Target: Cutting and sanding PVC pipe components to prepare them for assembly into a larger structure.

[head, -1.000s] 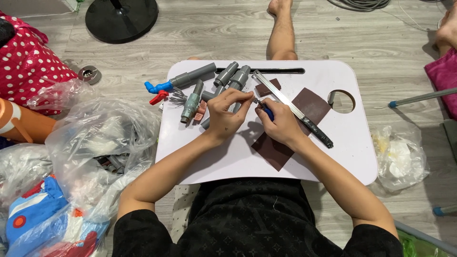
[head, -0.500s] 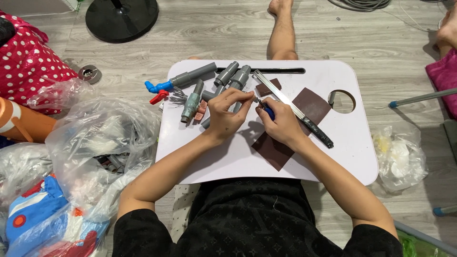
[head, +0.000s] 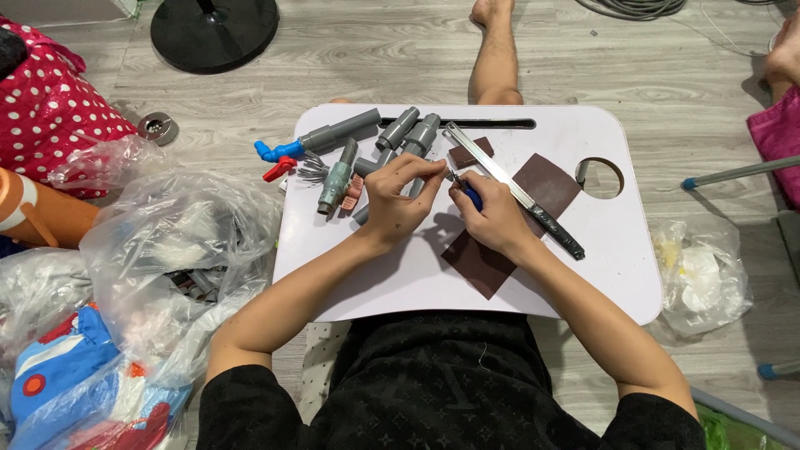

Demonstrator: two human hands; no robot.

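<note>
- The floor [head: 400, 67] is pale grey wood-look planking; the person sits on it with one bare leg stretched out past the far edge of the counter.
- The counter [head: 600, 275] is a small white lap tray with rounded corners, a slot along its far edge and a round hole at its right.
- A large clear plastic bag [head: 175, 250] lies on the floor just left of the counter, with a red dotted cloth [head: 50, 92] beyond it.
- A round black stand base [head: 215, 29] sits at the far left of the floor.
- A smaller clear bag [head: 696, 271] lies at the right of the counter.
- A brown sandpaper sheet [head: 492, 258] lies on the counter, partly under the right hand.
- Grey pipe pieces [head: 400, 133] lie in a cluster at the counter's far left, one with a blue tap [head: 279, 151].
- A long saw blade [head: 517, 192] lies slantwise over the sandpaper.
- The left hand [head: 398, 200] has its fingers pinched on a small part, too small to make out.
- The right hand [head: 492, 218] has its fingers clenched round a blue-handled tool [head: 471, 197] whose tip meets the left hand's fingers mid-counter.
</note>
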